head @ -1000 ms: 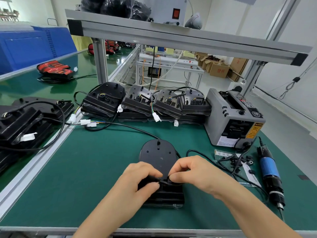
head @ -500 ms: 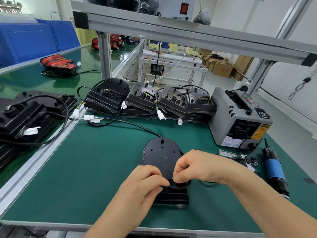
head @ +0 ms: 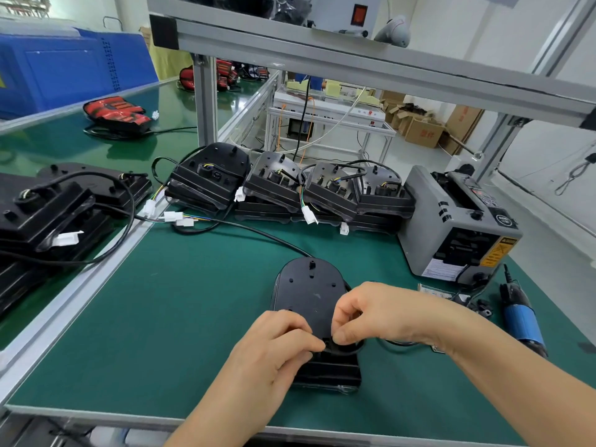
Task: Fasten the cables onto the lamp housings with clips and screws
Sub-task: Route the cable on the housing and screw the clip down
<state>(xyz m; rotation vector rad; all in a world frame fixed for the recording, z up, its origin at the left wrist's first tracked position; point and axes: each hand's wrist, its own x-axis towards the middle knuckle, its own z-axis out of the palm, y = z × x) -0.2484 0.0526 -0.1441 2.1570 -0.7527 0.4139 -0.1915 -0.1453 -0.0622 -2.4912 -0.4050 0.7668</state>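
Note:
A black lamp housing (head: 309, 291) lies back-side up on the green mat (head: 180, 317), near the front edge. Its black cable (head: 258, 232) runs off to the far left, and another stretch of cable (head: 398, 342) loops out to the right. My left hand (head: 274, 346) and my right hand (head: 383, 312) meet over the housing's near end, each pinching the cable where it bends around the socket. Whether a clip sits between the fingertips is hidden by the fingers.
A row of black housings (head: 290, 188) with white connectors leans along the back of the mat. A grey tape dispenser (head: 458, 224) stands at right, a blue electric screwdriver (head: 522, 321) and small black clips (head: 480, 306) lie beside it. More housings (head: 48, 211) are stacked on the left bench.
The cable loop on the right has been drawn in toward the housing. Both hands stay pinched over the housing's near end, with the camera tilted slightly.

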